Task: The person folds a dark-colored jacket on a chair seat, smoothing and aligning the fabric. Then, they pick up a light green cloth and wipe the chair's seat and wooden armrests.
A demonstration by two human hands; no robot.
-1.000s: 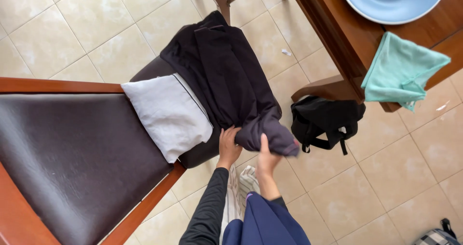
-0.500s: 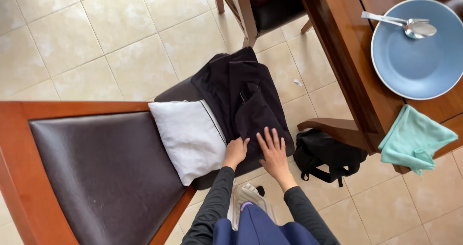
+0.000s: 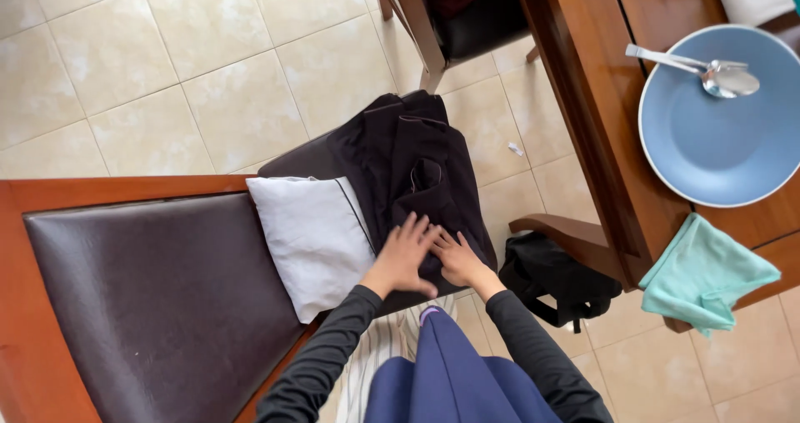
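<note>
the left hand [image 3: 402,255] is laid flat with its fingers spread on the near end of a folded black garment [image 3: 421,177], nothing being pinched. the right hand [image 3: 455,256] is pressed flat just beside it, fingers spread too, the fingertips of the two hands close together on the same dark cloth. both forearms are covered by dark grey sleeves [image 3: 333,348].

the black garment is seen stretched away from the hands along the seat of a wooden chair [image 3: 50,223], its far end hanging slightly over the seat's far edge. just to the left of the left hand, touching the garment's side, a folded white cloth [image 3: 312,235] with a thin dark trim line is laid on the same dark brown padded seat [image 3: 150,306]. further left, the seat is bounded by the chair's reddish wooden frame.

to the right of the right hand, on the pale tiled floor [image 3: 125,65], a black bag [image 3: 554,277] is set against the foot of a wooden bench [image 3: 617,140]. beyond it, well apart from the hands, a mint green cloth [image 3: 708,277] is draped over the bench's edge, and a large blue plate [image 3: 717,131] is carried on top, with a metal spoon [image 3: 708,71] resting on its rim. another chair [image 3: 450,23] is seen past the garment's far end
</note>
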